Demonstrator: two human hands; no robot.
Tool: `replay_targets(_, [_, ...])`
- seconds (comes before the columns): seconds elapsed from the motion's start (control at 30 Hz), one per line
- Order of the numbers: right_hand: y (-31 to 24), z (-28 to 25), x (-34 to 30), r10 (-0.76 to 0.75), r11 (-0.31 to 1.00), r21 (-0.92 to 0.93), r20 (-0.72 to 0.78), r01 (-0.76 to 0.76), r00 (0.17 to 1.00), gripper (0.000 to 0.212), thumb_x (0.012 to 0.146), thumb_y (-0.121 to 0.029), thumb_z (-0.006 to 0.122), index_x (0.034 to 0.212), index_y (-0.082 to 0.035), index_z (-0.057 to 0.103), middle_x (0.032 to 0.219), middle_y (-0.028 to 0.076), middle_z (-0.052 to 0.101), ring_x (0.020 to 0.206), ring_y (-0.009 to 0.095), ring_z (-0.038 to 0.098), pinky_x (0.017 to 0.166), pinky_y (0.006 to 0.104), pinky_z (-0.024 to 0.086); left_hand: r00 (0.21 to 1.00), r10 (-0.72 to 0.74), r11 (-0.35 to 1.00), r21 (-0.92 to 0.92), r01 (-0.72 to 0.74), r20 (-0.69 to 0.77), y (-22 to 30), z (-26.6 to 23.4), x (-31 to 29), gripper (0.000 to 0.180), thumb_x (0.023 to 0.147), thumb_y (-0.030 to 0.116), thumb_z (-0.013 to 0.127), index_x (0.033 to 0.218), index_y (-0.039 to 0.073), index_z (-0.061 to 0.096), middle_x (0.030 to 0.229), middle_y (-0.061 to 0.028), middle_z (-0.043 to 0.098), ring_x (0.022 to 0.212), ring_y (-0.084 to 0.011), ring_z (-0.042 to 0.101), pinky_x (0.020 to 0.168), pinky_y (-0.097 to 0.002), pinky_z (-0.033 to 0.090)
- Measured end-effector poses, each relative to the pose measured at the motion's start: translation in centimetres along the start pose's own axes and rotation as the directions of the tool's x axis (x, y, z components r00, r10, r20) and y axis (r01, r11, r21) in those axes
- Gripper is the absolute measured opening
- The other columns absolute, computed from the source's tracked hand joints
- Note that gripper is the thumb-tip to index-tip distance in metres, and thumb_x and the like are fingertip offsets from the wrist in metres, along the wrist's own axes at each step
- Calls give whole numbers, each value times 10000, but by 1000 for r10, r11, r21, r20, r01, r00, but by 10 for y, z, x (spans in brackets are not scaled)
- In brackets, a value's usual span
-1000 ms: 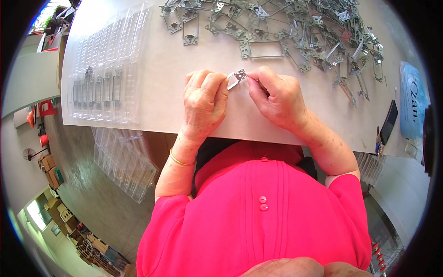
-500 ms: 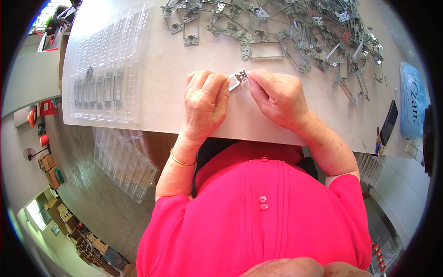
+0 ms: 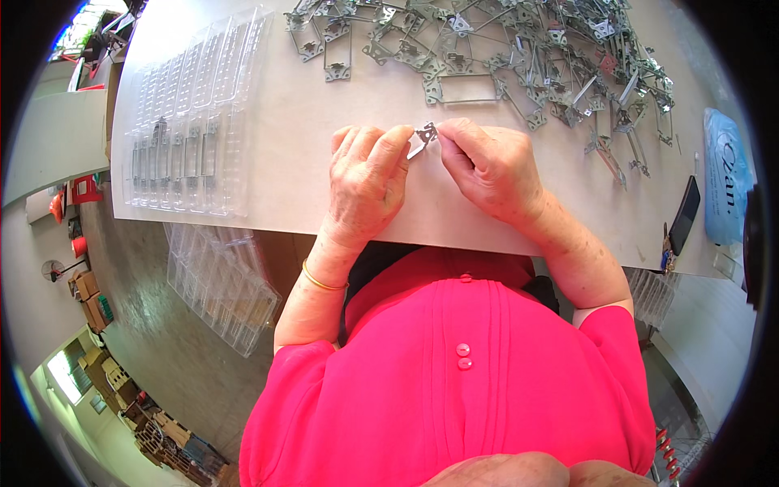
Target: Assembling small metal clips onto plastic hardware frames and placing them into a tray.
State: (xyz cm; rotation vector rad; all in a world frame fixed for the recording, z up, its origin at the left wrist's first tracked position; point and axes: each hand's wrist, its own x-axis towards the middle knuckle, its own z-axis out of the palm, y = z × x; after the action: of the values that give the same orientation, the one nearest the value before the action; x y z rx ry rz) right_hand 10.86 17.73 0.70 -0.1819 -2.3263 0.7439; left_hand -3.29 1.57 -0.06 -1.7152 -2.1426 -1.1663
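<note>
Between my hands, just above the near part of the table, is a small metal bracket (image 3: 423, 140) with a cut-out plate end and thin side strips. My left hand (image 3: 369, 180) pinches its left side, the fingers covering that end. At its upper right corner my right hand (image 3: 492, 172) is closed, thumb and forefinger pressed together on it. Beyond the hands lies a tangled heap of similar metal brackets (image 3: 560, 65). To the left, a clear plastic tray (image 3: 195, 81) holds several brackets upright in a row of its slots.
More clear trays (image 3: 219, 284) are stacked below the table's left front edge. On the right lie a dark phone (image 3: 684, 215) and a blue plastic bag (image 3: 725, 174). The pale table (image 3: 284, 178) ends close to my body. Cardboard boxes (image 3: 89, 296) stand across the floor.
The fingers of my left hand have shifted slightly right and up along the bracket, covering more of its left side. My right hand stays nearly still.
</note>
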Motion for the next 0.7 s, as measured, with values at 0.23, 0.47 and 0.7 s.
replay_targets(0.23, [2, -8, -2, -20, 999, -46, 80, 24, 997, 236, 874, 47, 792, 1084, -27, 712, 787, 129, 713, 661, 323, 705, 588, 411, 545, 999, 17, 998, 59, -19, 32, 9, -1, 2, 381, 855, 67, 848, 1209, 54, 708, 911, -98, 677, 829, -303, 644, 882, -439, 492])
replay_targets(0.47, [-1, -2, -2, 52, 997, 54, 29, -54, 998, 104, 916, -49, 747, 977, -73, 666, 696, 126, 652, 598, 347, 665, 550, 442, 522, 998, 40, 996, 82, -44, 43, 9, 1, 1, 407, 842, 57, 855, 1220, 49, 705, 921, -100, 681, 835, -303, 646, 882, -436, 492])
replay_targets(0.7, [-6, -4, -1, 139, 979, 149, 29, -142, 990, 87, 920, -29, 745, 950, -61, 669, 731, 146, 664, 615, 349, 679, 560, 434, 533, 998, 41, 995, 85, -44, 39, 9, 0, 1, 409, 835, 49, 858, 1215, 52, 707, 924, -97, 689, 841, -295, 659, 876, -432, 499])
